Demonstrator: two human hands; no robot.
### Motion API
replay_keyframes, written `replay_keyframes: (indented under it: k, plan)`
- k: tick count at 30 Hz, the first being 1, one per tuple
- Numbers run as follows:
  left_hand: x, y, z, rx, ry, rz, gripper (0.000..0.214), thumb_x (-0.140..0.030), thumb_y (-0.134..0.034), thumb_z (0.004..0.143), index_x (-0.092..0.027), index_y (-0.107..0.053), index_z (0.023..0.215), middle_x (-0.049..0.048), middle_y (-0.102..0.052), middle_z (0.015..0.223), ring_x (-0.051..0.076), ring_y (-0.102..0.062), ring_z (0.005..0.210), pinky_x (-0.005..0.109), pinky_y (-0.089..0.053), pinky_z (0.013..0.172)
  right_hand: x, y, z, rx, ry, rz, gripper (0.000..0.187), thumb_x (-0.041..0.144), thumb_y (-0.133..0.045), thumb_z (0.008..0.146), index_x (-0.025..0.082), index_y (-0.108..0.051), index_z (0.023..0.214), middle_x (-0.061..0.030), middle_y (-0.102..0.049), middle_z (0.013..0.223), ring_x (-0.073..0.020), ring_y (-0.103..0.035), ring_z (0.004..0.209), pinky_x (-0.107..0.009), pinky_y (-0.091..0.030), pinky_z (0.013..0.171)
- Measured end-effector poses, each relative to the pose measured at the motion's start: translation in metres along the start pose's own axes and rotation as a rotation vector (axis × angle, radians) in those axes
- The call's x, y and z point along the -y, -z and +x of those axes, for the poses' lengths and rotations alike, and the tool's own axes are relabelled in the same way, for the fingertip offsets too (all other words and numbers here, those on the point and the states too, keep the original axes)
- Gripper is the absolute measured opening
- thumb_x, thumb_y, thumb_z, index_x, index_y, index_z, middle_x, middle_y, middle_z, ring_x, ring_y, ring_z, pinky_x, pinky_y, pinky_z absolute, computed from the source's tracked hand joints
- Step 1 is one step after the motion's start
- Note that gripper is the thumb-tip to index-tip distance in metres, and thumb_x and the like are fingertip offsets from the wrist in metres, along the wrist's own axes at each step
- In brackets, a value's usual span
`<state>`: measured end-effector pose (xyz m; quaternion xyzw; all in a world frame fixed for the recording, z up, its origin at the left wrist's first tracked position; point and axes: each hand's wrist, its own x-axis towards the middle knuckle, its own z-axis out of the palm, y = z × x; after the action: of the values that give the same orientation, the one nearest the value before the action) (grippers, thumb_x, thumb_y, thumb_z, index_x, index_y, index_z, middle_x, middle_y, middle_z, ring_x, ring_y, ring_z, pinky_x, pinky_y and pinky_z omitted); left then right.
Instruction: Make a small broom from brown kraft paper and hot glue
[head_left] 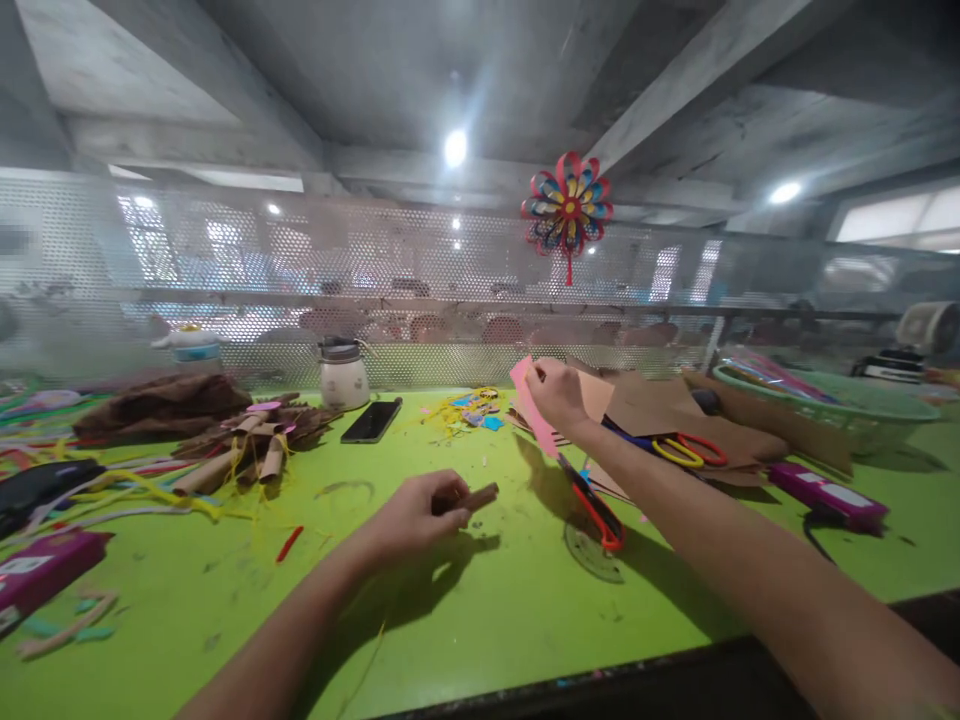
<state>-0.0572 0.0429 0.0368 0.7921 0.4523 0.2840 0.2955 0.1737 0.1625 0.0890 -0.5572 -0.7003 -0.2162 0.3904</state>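
My left hand (420, 515) hovers just above the green table (465, 620) near the middle, fingers pinched round a short brown paper roll (476, 497) that sticks out to the right. My right hand (553, 392) reaches farther back and grips the top edge of a pink paper sheet (534, 408), held tilted above the table. Under my right forearm lie red-handled scissors (598, 510) on a clear round protractor (592, 550). Brown cardboard sheets (652, 405) lie just behind the pink sheet.
A black phone (371, 420) and a white jar (343, 376) sit at the back. Brown paper rolls (247, 450) and yellow strips litter the left. Yellow-and-red scissors (686, 448), a purple box (825, 495) and a green basket (825, 400) lie right. A perforated metal screen (300, 270) carries a paper pinwheel (568, 207).
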Motion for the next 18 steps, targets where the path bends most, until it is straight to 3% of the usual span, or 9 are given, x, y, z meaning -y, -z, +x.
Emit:
replay_keyframes:
  k: [5, 9, 14, 18]
  plan:
    - [0.000, -0.001, -0.004, 0.120, -0.003, 0.023, 0.017, -0.032, -0.055, 0.074, -0.017, -0.060, 0.080, 0.0013, -0.056, 0.069, 0.013, -0.048, 0.063, 0.026, -0.035, 0.057, -0.021, -0.013, 0.037, -0.126, -0.008, 0.032, 0.032, 0.028, -0.040, 0.092, 0.017, -0.061, 0.070, -0.0090, -0.067, 0.073, -0.0176, -0.055, 0.064, -0.027, -0.031, 0.059]
    - [-0.003, 0.001, -0.008, 0.141, 0.039, 0.131, 0.014, -0.031, -0.054, 0.074, -0.018, -0.059, 0.077, 0.0019, -0.057, 0.070, 0.014, -0.048, 0.062, 0.027, -0.032, 0.055, -0.052, 0.002, 0.080, -0.231, -0.017, -0.010, 0.031, 0.030, -0.040, 0.094, 0.015, -0.063, 0.080, -0.0106, -0.067, 0.077, -0.0195, -0.056, 0.068, -0.029, -0.033, 0.063]
    - [0.001, -0.006, -0.006, 0.111, 0.019, 0.194, 0.013, -0.031, -0.051, 0.076, -0.019, -0.056, 0.074, 0.0015, -0.057, 0.069, 0.015, -0.047, 0.062, 0.026, -0.029, 0.055, -0.114, 0.035, 0.126, -0.301, -0.075, -0.142, 0.033, 0.033, -0.039, 0.096, 0.011, -0.064, 0.091, -0.0142, -0.065, 0.086, -0.0233, -0.058, 0.080, -0.035, -0.038, 0.071]
    - [0.007, -0.010, -0.004, 0.104, 0.022, 0.192, 0.012, -0.031, -0.052, 0.075, -0.021, -0.057, 0.074, 0.0005, -0.058, 0.069, 0.015, -0.047, 0.061, 0.026, -0.028, 0.054, -0.175, 0.042, 0.114, -0.239, -0.159, -0.213, 0.038, 0.036, -0.039, 0.096, 0.007, -0.064, 0.095, -0.0150, -0.064, 0.085, -0.0236, -0.060, 0.086, -0.037, -0.042, 0.076]
